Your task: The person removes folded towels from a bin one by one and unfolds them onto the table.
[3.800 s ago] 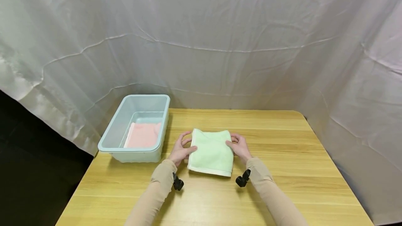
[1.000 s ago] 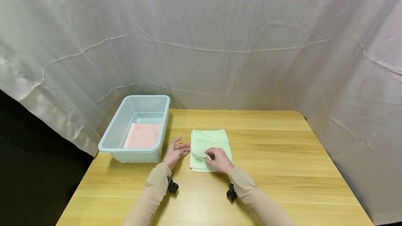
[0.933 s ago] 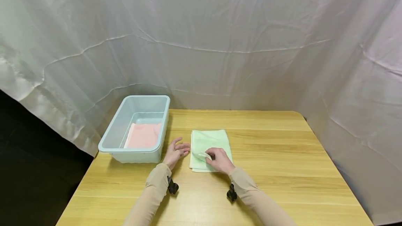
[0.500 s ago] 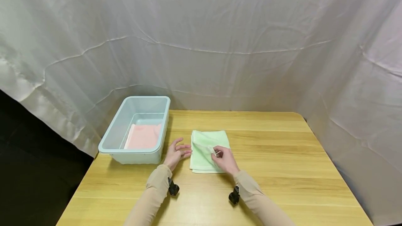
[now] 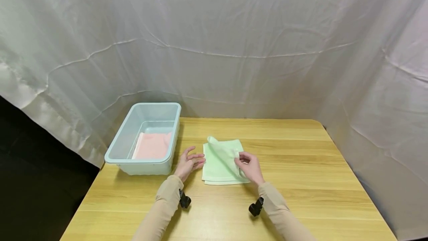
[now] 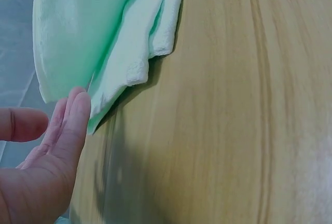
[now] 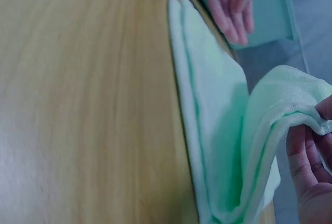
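At frame centre, the right hand pinches the square pale-green fabric towel, its top layer now farther right, the fold parted. The left hand, fingers relaxed, grips nothing.

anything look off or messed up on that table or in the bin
Nothing looks spilled or damaged. The green cloth has a raised, slanting top layer, but the right hand is pinching it up, which explains that. The pink cloth lies folded in the bin.
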Demonstrator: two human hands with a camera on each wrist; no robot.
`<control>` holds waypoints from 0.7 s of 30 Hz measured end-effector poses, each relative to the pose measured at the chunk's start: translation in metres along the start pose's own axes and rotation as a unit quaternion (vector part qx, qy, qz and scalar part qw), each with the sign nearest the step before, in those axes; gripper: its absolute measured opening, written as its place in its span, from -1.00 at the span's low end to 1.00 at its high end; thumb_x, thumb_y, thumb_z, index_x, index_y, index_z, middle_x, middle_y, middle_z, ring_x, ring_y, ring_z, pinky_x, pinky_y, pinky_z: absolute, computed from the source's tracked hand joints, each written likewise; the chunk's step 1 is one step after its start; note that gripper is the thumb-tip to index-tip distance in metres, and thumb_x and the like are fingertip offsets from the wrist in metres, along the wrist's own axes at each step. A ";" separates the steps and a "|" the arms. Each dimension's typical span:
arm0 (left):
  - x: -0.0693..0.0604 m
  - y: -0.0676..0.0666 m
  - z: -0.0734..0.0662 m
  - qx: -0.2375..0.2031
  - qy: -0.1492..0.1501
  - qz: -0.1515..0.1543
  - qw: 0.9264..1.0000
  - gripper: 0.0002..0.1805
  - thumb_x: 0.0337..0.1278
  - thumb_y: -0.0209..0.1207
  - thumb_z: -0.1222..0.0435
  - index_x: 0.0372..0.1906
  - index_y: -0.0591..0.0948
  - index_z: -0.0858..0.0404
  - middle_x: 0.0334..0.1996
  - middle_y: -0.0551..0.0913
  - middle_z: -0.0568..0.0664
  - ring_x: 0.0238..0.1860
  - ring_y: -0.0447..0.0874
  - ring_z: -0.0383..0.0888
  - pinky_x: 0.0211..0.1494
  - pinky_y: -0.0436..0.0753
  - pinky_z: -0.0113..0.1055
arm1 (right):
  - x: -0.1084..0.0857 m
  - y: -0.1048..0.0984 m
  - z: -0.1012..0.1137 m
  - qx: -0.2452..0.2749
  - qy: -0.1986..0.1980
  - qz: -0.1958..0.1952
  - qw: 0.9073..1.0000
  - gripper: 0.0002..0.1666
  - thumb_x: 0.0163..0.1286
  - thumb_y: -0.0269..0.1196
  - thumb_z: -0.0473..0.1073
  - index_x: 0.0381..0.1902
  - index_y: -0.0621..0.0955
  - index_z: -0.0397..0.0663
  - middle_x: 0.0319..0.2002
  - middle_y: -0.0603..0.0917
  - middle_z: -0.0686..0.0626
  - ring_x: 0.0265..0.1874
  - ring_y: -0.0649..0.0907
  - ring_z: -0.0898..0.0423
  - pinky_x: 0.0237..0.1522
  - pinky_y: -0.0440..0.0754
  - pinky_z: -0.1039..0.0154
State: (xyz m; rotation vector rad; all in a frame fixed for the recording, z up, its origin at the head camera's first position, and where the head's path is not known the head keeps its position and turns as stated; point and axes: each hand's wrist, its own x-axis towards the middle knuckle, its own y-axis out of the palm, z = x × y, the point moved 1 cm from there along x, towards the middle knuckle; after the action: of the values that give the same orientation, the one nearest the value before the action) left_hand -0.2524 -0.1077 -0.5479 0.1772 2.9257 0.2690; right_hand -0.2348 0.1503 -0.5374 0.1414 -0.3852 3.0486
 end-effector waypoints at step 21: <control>0.006 0.016 0.003 0.058 -0.009 0.051 0.997 -0.21 0.40 0.09 0.44 0.57 -0.03 0.31 0.31 0.49 0.42 0.33 0.52 0.27 0.44 0.50 0.05 | 0.004 -0.054 -0.014 0.083 0.090 -0.088 0.989 -0.61 0.34 0.31 -0.35 0.06 0.58 -0.52 -0.42 0.65 0.24 -0.41 0.63 0.38 -0.27 0.66 0.51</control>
State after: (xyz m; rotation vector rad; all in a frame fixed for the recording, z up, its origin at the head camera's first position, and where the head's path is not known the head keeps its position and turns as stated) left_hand -0.2556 -0.0911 -0.5485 0.3439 2.9197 0.1106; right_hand -0.2357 0.2059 -0.5374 -0.0869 -0.1016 2.8834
